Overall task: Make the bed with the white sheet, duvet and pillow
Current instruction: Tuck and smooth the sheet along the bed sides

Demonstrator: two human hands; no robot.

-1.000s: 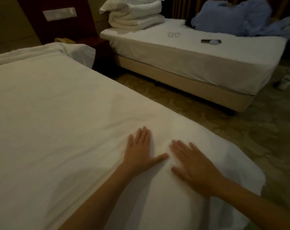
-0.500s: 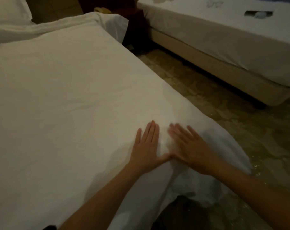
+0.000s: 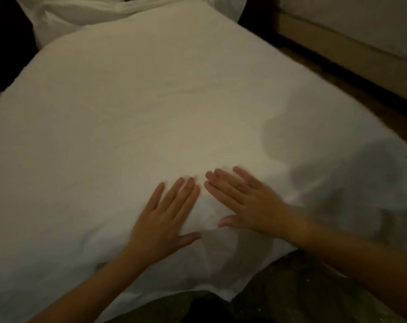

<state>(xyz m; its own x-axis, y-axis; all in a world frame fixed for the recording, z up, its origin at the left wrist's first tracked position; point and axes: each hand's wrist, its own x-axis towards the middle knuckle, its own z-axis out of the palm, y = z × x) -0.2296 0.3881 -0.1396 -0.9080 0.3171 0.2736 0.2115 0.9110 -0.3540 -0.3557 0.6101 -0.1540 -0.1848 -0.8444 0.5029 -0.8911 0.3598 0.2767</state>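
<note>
A white sheet (image 3: 132, 117) lies spread over the bed and fills most of the view. Its near corner hangs loose over the bed's foot. My left hand (image 3: 165, 217) lies flat on the sheet near the foot, fingers straight and together. Beside it, my right hand (image 3: 246, 201) also presses flat on the sheet, fingers spread and pointing up-left. The fingertips of both hands nearly meet. A white pillow (image 3: 65, 22) lies rumpled at the head of the bed, top left. No duvet can be told apart in this view.
A second bed (image 3: 361, 36) with a beige base stands at the upper right across a dark gap. Patterned carpet (image 3: 302, 292) shows below the sheet's hanging corner and to the right.
My head has turned left and down, so the second bed has slid out to the upper right. Both hands stayed flat on the sheet and moved closer together.
</note>
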